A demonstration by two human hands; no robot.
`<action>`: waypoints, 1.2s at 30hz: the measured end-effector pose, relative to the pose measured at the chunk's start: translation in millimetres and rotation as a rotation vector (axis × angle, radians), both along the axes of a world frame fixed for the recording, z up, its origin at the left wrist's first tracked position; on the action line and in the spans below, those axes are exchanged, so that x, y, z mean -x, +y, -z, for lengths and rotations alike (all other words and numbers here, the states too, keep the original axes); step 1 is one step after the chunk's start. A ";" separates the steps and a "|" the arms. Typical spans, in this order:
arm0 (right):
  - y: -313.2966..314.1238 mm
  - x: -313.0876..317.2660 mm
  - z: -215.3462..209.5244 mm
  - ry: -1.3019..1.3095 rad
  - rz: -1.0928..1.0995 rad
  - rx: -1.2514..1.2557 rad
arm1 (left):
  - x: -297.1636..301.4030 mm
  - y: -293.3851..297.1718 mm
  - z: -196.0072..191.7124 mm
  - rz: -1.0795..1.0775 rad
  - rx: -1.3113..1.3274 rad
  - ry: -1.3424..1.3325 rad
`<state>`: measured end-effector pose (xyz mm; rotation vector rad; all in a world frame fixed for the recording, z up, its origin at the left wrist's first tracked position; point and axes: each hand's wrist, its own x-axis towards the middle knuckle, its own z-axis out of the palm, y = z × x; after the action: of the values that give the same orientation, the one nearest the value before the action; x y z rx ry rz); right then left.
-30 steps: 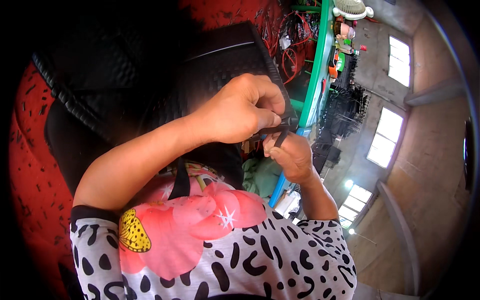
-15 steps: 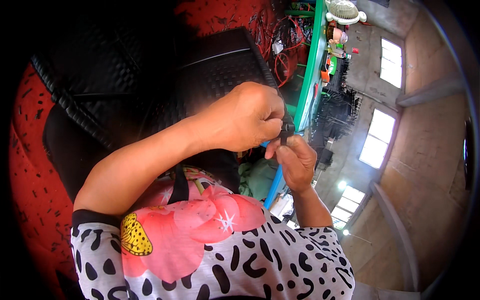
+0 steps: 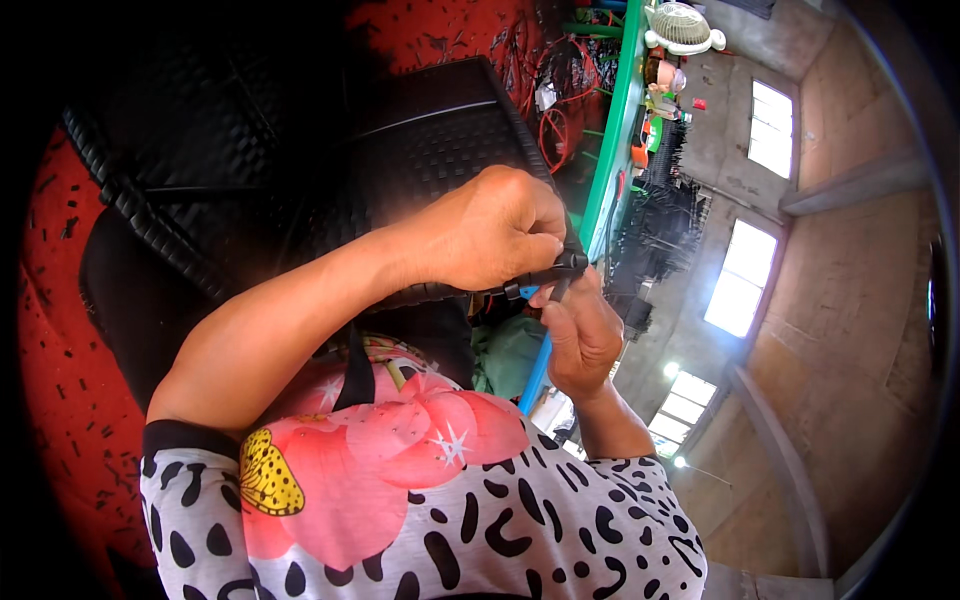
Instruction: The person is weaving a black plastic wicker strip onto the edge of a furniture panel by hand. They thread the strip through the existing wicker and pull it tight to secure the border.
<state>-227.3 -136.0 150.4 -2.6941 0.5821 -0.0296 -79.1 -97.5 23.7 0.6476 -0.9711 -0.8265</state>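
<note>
Hands mid-assembly: left hand point(image 3: 495, 235) pinches a small black plastic part point(image 3: 550, 275) closed, right hand point(image 3: 580, 335) grips it from below; seating it likely needs steady alignment.

A small black plastic part point(image 3: 548, 278) (thin, elongated) lies roughly level, pinched at both ends.

The left hand point(image 3: 490, 235) is curled into a loose fist, its fingertips pinching a short black strap-like piece point(image 3: 545, 278) — the right hand point(image 3: 580, 335) meets it from below, thumb and fingers closed on the same piece. Behind the hands lies a black woven plastic chair point(image 3: 420, 150) on a red floor point(image 3: 60, 330). A green table edge point(image 3: 615, 130) runs up the view — a small white fan point(image 3: 680, 25) stands at its far end.
</note>
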 end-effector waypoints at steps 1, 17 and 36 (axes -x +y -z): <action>-0.2 -2.6 0.0 0.004 -0.001 0.001 | 0.0 -0.3 1.4 0.020 -0.006 0.016; -17.2 -8.3 16.4 0.070 -0.060 0.128 | -18.1 -2.7 10.7 0.192 -0.026 0.072; -1.4 0.4 23.4 0.042 -0.058 0.118 | -2.0 -4.2 10.5 0.056 0.028 0.026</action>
<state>-227.7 -137.4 127.1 -2.8312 0.5293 0.0081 -77.1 -101.7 13.2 0.5868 -0.9785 -0.8673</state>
